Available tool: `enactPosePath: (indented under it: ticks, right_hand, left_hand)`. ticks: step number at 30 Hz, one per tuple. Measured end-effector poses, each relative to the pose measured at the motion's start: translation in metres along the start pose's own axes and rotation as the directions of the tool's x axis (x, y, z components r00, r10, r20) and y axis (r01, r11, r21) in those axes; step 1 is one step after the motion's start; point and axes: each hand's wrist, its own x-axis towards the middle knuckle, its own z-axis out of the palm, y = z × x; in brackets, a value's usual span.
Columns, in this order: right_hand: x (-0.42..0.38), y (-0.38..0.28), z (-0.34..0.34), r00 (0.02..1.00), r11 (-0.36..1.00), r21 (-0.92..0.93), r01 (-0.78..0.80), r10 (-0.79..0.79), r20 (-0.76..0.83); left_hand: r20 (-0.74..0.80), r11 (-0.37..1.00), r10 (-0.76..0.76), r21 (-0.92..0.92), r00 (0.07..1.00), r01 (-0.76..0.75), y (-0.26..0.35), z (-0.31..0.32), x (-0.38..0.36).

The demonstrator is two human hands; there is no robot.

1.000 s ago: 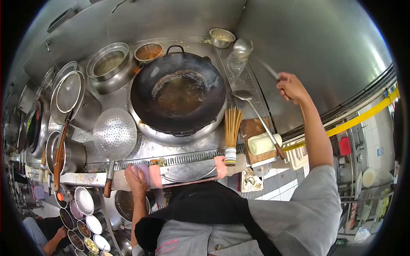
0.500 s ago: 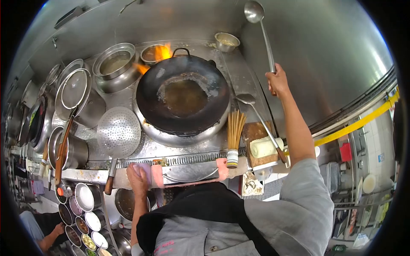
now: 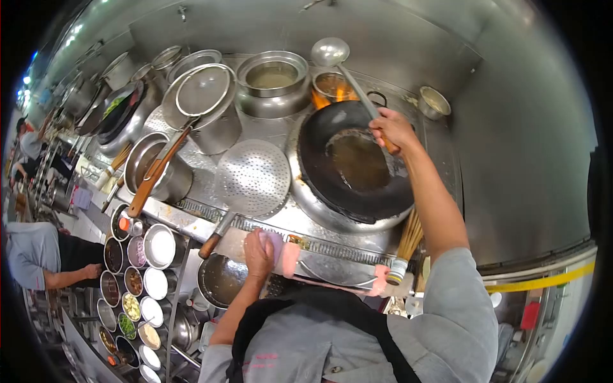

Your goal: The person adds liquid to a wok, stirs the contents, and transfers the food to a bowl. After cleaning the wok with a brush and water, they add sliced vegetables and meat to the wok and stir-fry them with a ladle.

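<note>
My right hand grips the wooden end of a long-handled ladle. The ladle's metal bowl is over a small pot behind the wok. Below my right forearm sits a black wok on the burner, a shallow pool of brownish liquid in its bottom. At the stove's front edge my left hand is closed on a folded purple cloth, its fingertips partly hidden. A perforated strainer lies flat left of the wok, its handle pointing toward me.
Flames rise behind the wok. A bamboo brush stands at its right. Pots, including a wide-rimmed one, crowd the back left. Several ingredient bowls stand lower left, near another person's hand.
My view has turned left. My right hand has brought the ladle leftward from beside the right wall to above the wok and small pot. The left hand stays on the cloth.
</note>
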Motion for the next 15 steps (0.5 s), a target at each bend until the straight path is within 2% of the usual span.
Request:
enactPosePath:
  ticks: [5, 7, 9, 11, 13, 15]
  right_hand:
    - [0.109, -0.008, 0.090, 0.997, 0.940, -0.338, -0.043, 0.018, -0.077]
    - [0.172, 0.011, 0.116, 0.992, 0.798, -0.602, 0.010, -0.085, -0.096]
    - [0.203, 0.008, 0.143, 0.990, 0.657, -0.754, 0.007, -0.111, -0.087]
    - [0.219, -0.003, 0.170, 0.995, 0.567, -0.822, -0.044, -0.050, -0.088]
    - [0.292, 0.027, 0.179, 0.992, 0.487, -0.870, 0.076, 0.048, 0.113]
    - [0.326, 0.036, 0.171, 0.950, 0.763, -0.645, -0.043, 0.231, 0.210]
  left_hand:
    - [0.010, 0.999, -0.018, -0.049, 1.000, 0.018, -0.002, -0.002, 0.002]
    - [0.025, 0.997, -0.033, -0.064, 0.999, 0.035, -0.003, -0.004, 0.003]
    - [0.037, 0.998, -0.043, -0.047, 0.998, 0.045, 0.002, -0.009, 0.005]
    - [0.052, 0.996, -0.077, -0.045, 0.996, 0.079, 0.002, -0.010, 0.006]
    - [0.015, 0.996, -0.062, -0.058, 0.998, 0.063, -0.006, -0.004, 0.003]
    - [0.015, 0.996, -0.061, -0.058, 0.998, 0.061, -0.003, -0.006, 0.005]
